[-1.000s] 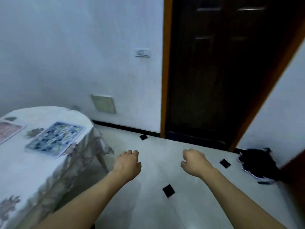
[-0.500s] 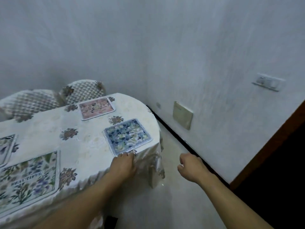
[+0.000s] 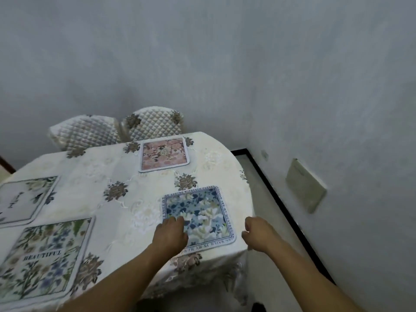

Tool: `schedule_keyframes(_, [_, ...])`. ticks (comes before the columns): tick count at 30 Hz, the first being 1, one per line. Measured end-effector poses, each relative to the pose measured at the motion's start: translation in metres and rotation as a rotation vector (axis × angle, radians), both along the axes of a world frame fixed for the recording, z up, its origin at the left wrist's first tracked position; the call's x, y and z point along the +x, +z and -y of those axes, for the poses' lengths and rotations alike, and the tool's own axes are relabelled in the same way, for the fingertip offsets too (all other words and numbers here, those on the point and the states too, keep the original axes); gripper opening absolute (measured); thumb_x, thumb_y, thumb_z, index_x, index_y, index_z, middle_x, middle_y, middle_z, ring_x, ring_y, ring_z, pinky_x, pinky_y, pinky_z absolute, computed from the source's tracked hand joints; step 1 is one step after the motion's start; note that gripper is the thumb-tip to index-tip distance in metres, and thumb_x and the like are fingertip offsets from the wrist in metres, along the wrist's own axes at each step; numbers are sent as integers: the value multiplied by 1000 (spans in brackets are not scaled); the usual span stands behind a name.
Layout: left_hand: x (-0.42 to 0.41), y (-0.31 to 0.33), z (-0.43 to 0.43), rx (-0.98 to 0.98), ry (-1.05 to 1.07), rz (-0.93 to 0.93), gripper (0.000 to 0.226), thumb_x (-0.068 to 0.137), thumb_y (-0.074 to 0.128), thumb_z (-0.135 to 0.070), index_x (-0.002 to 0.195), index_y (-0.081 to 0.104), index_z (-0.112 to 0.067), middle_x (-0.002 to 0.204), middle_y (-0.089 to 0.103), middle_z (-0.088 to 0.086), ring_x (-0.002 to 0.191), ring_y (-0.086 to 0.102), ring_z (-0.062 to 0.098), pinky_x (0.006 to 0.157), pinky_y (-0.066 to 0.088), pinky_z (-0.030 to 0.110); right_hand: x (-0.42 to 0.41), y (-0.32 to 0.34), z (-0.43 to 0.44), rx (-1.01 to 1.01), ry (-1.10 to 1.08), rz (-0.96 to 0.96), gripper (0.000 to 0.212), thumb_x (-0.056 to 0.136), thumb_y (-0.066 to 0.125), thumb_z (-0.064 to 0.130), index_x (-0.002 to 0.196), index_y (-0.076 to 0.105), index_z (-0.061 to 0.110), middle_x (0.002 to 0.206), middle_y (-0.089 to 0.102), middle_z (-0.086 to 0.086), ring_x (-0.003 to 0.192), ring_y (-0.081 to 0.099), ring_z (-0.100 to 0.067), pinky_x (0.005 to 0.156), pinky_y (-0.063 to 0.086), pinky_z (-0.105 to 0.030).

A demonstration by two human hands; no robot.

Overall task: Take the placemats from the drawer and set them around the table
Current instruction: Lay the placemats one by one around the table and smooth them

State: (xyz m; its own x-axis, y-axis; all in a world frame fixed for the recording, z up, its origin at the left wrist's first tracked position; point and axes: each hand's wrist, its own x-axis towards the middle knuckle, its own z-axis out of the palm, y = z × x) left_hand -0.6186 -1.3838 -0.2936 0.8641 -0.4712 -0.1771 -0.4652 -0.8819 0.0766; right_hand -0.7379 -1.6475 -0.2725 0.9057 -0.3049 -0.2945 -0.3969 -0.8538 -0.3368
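Several placemats lie on the table (image 3: 112, 167), which has a cream flowered cloth. A blue floral placemat (image 3: 202, 210) sits at the near right, a pink placemat (image 3: 164, 154) at the far side, a "BEAUTIFUL" flower placemat (image 3: 42, 255) at the near left, and a pale floral placemat (image 3: 24, 197) at the left edge. My left hand (image 3: 170, 235) rests palm down on the near-left corner of the blue placemat and grips nothing. My right hand (image 3: 258, 235) hovers loosely curled and empty beside the table's right edge.
Two quilted chair backs (image 3: 87, 131) (image 3: 155, 120) stand against the wall behind the table. A wall plate (image 3: 305, 185) and a black baseboard (image 3: 281, 199) run along the right wall, with a narrow strip of floor between wall and table.
The view swung left from the door to the table. My left hand moved from the table's edge onto the blue placemat's corner. My right hand stayed curled and empty.
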Motion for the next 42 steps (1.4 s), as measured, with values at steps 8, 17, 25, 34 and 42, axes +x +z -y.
schedule_keyframes(8, [64,-61,27,21,417,-159,40,90,49,-32,124,46,-10,117,55,13,104,52,31,81,46,37,147,-72,59,142,214,-173,14,89,51,27,87,46,14,108,63,-15,94,58,-28,68,38,-29])
schedule_keyframes(17, [106,-98,29,-241,948,-379,48,89,61,-30,120,42,1,120,49,23,112,50,41,91,46,44,214,-120,65,410,-64,-340,22,88,59,26,95,51,6,93,60,-11,80,60,-25,54,42,-26])
schedule_keyframes(25, [127,-120,9,-419,1127,-466,32,87,64,-29,99,51,-2,92,57,13,84,58,31,65,43,33,227,-133,44,521,-443,-289,21,87,60,19,70,57,8,66,61,-8,57,58,-23,46,36,-22])
schedule_keyframes(34, [146,-83,40,-645,919,-222,25,96,50,-19,81,51,1,72,56,17,59,46,23,53,32,32,252,-115,65,548,-407,-111,29,95,53,18,67,47,13,64,52,-5,59,48,-18,60,39,-30])
schedule_keyframes(42, [185,-24,133,-761,886,-65,20,95,54,-30,84,52,-13,75,59,3,66,56,15,51,38,28,306,-53,156,544,-307,153,31,96,50,18,65,42,18,67,53,-3,63,49,-19,62,41,-32])
